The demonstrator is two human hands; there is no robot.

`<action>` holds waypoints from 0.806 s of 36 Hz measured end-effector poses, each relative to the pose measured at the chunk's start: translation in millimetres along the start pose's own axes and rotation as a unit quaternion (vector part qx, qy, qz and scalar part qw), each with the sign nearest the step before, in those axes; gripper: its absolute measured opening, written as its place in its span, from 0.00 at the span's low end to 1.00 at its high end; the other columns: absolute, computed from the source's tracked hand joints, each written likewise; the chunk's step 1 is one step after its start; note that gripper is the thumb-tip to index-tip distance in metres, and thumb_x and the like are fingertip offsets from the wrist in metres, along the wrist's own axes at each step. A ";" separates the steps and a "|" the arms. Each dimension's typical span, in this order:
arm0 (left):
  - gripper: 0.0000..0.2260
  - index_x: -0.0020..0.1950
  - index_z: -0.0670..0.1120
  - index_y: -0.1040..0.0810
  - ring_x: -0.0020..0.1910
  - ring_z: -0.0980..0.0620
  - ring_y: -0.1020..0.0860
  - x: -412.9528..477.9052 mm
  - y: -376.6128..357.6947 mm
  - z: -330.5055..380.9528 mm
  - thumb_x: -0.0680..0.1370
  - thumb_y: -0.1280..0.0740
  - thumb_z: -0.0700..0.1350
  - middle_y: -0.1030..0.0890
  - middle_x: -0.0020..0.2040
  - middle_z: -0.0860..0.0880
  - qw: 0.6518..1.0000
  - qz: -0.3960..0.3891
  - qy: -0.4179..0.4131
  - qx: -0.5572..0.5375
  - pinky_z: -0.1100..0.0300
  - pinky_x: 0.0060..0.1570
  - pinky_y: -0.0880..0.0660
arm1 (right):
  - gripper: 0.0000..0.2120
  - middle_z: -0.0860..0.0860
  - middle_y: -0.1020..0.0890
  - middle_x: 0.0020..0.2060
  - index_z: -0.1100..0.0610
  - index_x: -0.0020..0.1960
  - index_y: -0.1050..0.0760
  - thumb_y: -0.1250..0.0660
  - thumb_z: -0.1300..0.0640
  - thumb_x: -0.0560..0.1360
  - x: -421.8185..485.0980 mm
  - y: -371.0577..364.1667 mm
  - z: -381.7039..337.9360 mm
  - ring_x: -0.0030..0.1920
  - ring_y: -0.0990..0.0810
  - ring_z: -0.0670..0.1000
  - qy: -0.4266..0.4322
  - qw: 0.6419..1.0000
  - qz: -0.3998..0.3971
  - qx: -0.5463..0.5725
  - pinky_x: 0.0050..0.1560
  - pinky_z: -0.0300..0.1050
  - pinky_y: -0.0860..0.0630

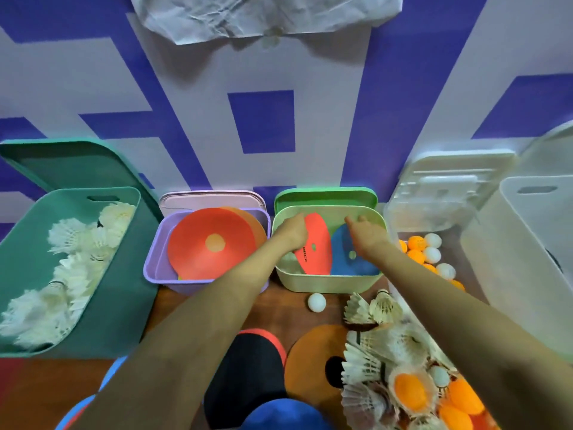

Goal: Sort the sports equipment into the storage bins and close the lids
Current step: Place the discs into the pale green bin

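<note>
- Roughly midway, I'd say: the teal bin [117, 305] is loaded with shuttlecocks [71, 268], the purple bin [152, 268] holds discs, the clear bin [400, 218] has balls, and no lid is on yet.
- Your hands are apart, both inside the light green bin [325, 285]. Your left hand [291, 232] curls over the top edge of the red disc [316, 243]. Your right hand [367, 237] sits over the blue disc [353, 265]; can't tell if it's gripping.
- Left on the table: a loose white ball [317, 302], an orange disc [310, 367], a black disc [245, 367], and the shuttlecock pile [381, 339] mixed with orange balls [412, 392].
- Room's tight: the bins stand just beside each other and the pile crowds your right forearm, so I'd lift straight up over the rim.
</note>
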State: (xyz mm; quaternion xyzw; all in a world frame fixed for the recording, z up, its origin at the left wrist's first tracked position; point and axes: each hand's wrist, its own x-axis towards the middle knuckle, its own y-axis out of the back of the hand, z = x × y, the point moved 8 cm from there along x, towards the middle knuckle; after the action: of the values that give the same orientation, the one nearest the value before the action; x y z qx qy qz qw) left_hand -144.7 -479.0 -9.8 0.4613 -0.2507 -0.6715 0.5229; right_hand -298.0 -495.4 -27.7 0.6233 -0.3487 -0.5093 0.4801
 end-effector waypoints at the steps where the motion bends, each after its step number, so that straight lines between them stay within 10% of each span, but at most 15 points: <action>1: 0.22 0.72 0.44 0.37 0.58 0.38 0.24 1.6 -4.3 -0.1 0.78 0.43 0.35 0.25 0.62 0.37 1.000 -0.004 0.003 0.015 0.53 0.49 0.28 | 0.29 0.59 0.32 0.64 0.58 0.71 0.39 0.34 0.65 0.73 0.1 -0.3 -0.1 0.64 0.29 0.60 0.004 1.000 0.007 -0.018 0.59 0.50 0.30; 12: 0.27 0.68 0.42 0.36 0.60 0.37 0.26 5.6 -14.7 -4.2 0.72 0.29 0.38 0.26 0.62 0.40 0.993 0.027 -0.004 0.112 0.46 0.55 0.27 | 0.20 0.58 0.28 0.58 0.62 0.63 0.33 0.37 0.69 0.72 -1.8 -3.6 -5.4 0.57 0.27 0.59 0.059 0.995 0.077 0.004 0.52 0.50 0.30; 20: 0.24 0.71 0.36 0.42 0.66 0.41 0.36 2.1 -22.0 -4.7 0.78 0.38 0.38 0.37 0.67 0.41 0.971 0.061 0.014 0.229 0.52 0.64 0.37 | 0.17 0.59 0.39 0.68 0.58 0.66 0.32 0.44 0.59 0.78 -2.5 -9.2 -15.0 0.67 0.39 0.60 0.070 0.983 0.072 -0.154 0.64 0.50 0.38; 29: 0.17 0.66 0.40 0.28 0.70 0.40 0.41 -22.6 -21.9 -3.7 0.77 0.42 0.40 0.36 0.70 0.39 0.965 0.016 0.023 0.260 0.47 0.74 0.55 | 0.16 0.58 0.27 0.61 0.58 0.65 0.30 0.44 0.61 0.77 -14.5 1.2 -30.6 0.62 0.29 0.60 0.047 0.998 0.040 -0.019 0.59 0.52 0.33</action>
State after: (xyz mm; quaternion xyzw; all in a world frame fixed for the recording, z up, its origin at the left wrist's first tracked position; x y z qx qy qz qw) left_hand -151.1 -450.2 -21.4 0.5924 -0.4116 -0.5642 0.4016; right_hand -271.8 -475.0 -21.6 0.6228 -0.3404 -0.4660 0.5283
